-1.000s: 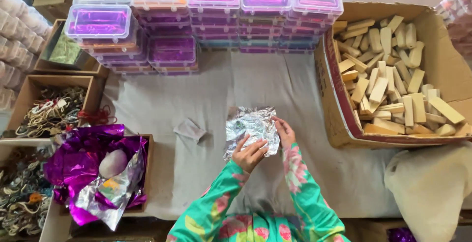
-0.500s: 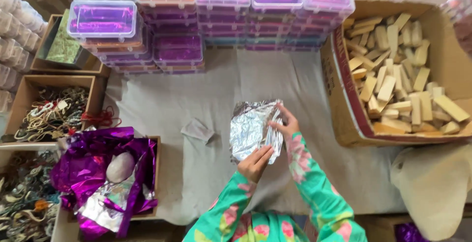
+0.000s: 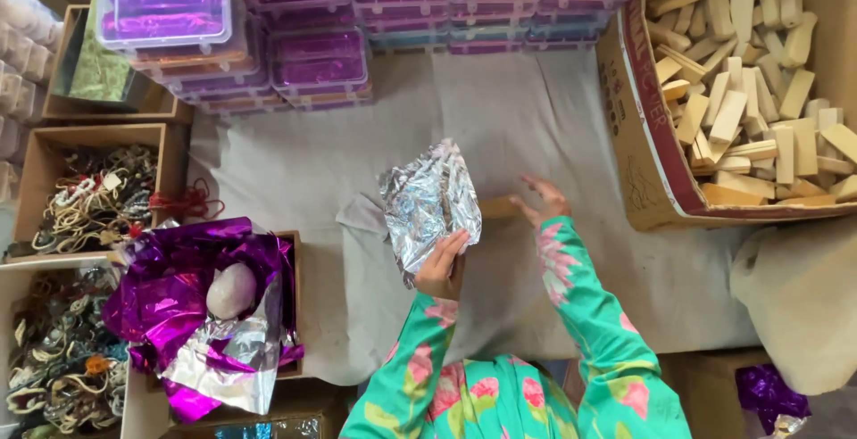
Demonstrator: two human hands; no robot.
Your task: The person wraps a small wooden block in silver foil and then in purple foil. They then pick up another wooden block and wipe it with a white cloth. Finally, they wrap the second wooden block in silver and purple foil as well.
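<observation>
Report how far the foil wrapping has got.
Done: stacks of closed plastic boxes with coloured foil inside line the far edge. In hand: the left hand holds a silver foil sheet; the right hand touches a wooden block on the cloth. Left: the carton is full of bare blocks.

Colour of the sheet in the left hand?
Silver, crinkled foil sheet, pinched by the left hand; head view.
</observation>
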